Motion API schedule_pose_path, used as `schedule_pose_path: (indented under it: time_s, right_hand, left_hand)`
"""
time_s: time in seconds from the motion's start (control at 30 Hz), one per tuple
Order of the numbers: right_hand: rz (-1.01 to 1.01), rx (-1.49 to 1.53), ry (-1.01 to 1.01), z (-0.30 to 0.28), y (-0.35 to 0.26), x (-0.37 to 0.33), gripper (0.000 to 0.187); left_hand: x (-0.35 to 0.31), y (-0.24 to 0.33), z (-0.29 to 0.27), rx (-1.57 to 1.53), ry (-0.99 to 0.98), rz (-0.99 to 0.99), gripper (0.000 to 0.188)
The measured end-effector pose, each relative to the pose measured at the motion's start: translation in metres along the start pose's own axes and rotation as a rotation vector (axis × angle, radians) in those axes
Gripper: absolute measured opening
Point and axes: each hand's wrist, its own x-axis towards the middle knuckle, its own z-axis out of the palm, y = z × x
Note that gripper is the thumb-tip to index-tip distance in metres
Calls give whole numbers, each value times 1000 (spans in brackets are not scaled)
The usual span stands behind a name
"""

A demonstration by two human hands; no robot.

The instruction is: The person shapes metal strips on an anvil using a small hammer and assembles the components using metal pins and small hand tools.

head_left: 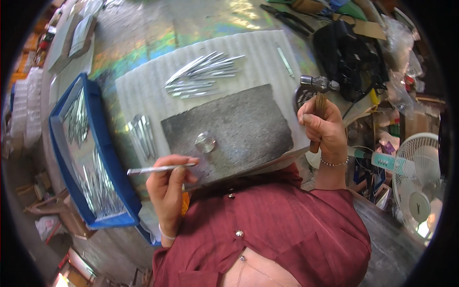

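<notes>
My left hand [165, 191] pinches a slim silver metal punch [146, 170], held nearly level by the near left edge of a dark, rough block [248, 119]. A small shiny round metal piece [205, 142] lies on that block, just beyond my left fingertips and apart from them. At the block's right side, my right hand [327, 126] grips the wooden handle of a ball-peen hammer [319, 84], its head raised upright above my fist. Behind the block lies a fanned pile of silver punches [205, 74]. A smaller bunch of punches [141, 135] sits to its left.
White foam sheeting [126, 91] lies under the block. A blue tray [104, 119] with many metal punches stands left. One thin tool [285, 60] lies far right on the foam. Beyond are a black bag [349, 57], dark-handled cutters [287, 19] and a fan [420, 177].
</notes>
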Motion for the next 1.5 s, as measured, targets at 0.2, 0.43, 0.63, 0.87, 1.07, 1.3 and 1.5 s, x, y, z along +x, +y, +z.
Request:
schedule_pose_path:
  time_s: [0.2, 0.43, 0.63, 0.87, 1.07, 1.3, 1.5]
  right_hand:
    - [124, -2, -177, 66, 2, -9, 16]
    - [238, -91, -392, 115, 9, -10, 17]
    - [165, -133, -504, 124, 13, -8, 15]
    - [140, -152, -430, 127, 17, -10, 18]
    - [116, -209, -444, 125, 18, -10, 16]
    - [161, -193, -442, 128, 20, -12, 16]
    - [127, -186, -409, 122, 29, -4, 30]
  left_hand:
    - [8, -10, 10, -452, -196, -168, 10]
    - [13, -23, 11, -776, -306, -239, 13]
    - [13, -26, 7, -817, -326, -258, 12]
    - [11, -23, 6, -722, -304, -208, 13]
    - [8, -21, 5, -601, -267, -206, 15]
    - [5, -23, 5, -339, -267, 1, 10]
    - [5, -31, 1, -749, -294, -140, 9]
